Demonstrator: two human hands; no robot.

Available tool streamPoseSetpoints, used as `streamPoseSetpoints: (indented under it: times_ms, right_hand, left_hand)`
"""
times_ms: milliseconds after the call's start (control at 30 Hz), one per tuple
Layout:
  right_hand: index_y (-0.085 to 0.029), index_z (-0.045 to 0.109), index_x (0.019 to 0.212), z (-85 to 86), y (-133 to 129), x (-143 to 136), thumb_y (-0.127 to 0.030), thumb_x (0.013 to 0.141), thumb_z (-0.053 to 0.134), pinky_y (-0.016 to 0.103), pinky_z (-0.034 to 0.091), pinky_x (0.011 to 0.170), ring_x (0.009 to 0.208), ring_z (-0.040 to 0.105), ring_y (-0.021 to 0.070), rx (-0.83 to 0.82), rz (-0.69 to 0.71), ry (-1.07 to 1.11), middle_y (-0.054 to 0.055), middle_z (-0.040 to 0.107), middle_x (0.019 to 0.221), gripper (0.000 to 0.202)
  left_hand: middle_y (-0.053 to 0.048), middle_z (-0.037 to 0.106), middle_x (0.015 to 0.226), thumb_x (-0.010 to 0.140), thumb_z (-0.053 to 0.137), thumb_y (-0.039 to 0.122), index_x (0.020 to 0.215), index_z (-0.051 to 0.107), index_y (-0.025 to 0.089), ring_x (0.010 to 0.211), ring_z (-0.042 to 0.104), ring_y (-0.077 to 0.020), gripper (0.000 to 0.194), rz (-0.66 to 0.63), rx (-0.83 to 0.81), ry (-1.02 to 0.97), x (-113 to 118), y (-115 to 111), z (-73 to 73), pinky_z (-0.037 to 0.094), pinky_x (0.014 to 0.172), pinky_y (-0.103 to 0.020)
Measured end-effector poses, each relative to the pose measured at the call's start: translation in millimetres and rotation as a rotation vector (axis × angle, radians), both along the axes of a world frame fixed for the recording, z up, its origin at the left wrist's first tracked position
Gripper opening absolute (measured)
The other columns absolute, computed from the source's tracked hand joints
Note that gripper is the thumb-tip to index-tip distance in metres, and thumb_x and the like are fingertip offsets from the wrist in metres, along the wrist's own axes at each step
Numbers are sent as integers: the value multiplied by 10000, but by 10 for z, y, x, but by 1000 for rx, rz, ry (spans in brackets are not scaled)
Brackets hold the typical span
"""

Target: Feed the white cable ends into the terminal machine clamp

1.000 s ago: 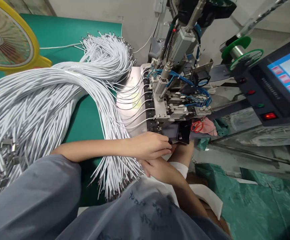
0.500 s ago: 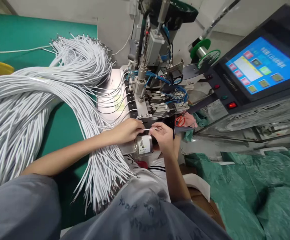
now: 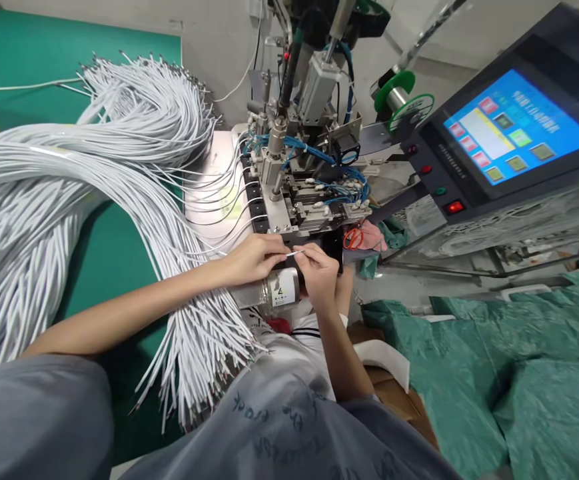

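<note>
Between my two hands runs a short stretch of white cable point(image 3: 292, 253), in front of the machine point(image 3: 289, 167). My left hand point(image 3: 256, 257) is closed on the cable. The fingers of my right hand point(image 3: 318, 269) pinch its end close by. Just below my hands lies a clear container with a white label point(image 3: 284, 291). Several white cables run into a row of black holders point(image 3: 255, 200) on the machine's left side. A large bundle of white cables point(image 3: 119, 160) covers much of the green table point(image 3: 119, 247).
A control panel with a lit blue screen point(image 3: 522, 130) stands at the right, beside a green wire spool point(image 3: 396, 100). Orange-handled scissors point(image 3: 353, 238) and a pink cloth point(image 3: 372, 235) lie right of my hands. Green sheeting point(image 3: 469, 360) is at the lower right.
My right fingers have drawn in closer to my left hand, leaving less cable showing between them. The whole view has shifted slightly, so things appear further left.
</note>
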State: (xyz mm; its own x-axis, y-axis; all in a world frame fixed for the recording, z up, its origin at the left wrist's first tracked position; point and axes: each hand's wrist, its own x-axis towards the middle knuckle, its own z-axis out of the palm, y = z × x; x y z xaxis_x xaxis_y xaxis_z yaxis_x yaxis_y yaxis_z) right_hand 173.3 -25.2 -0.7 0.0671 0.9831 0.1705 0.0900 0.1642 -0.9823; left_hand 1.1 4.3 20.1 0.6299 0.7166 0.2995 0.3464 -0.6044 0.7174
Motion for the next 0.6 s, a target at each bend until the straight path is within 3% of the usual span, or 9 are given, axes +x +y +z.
streamPoseSetpoints:
  times_ms: [200,400,600]
  right_hand:
    - [-153,647,633,88,17,46,-269,737,635,241,306,484,519,394,86,-95,83,-114,-21,474,589,156]
    - [-159,619,616,-8,-22,-116,-258,744,615,248,299,505,549,384,99,-24,-75,36,-28,425,571,162]
    - [-155,587,581,86,38,78,-281,729,636,245,294,508,537,376,90,-124,153,-79,-30,437,570,201]
  left_hand:
    - [-59,599,768,872,446,123,832,682,127,711,547,-131,240,20,120,57,3,-8,-56,437,648,-243]
    - [-24,531,658,888,451,179,770,658,131,621,494,-112,244,34,169,43,20,-51,-70,402,593,-230]
    - [-49,563,719,873,424,123,811,663,129,681,509,-132,247,-5,285,87,2,-29,-84,411,624,-244]
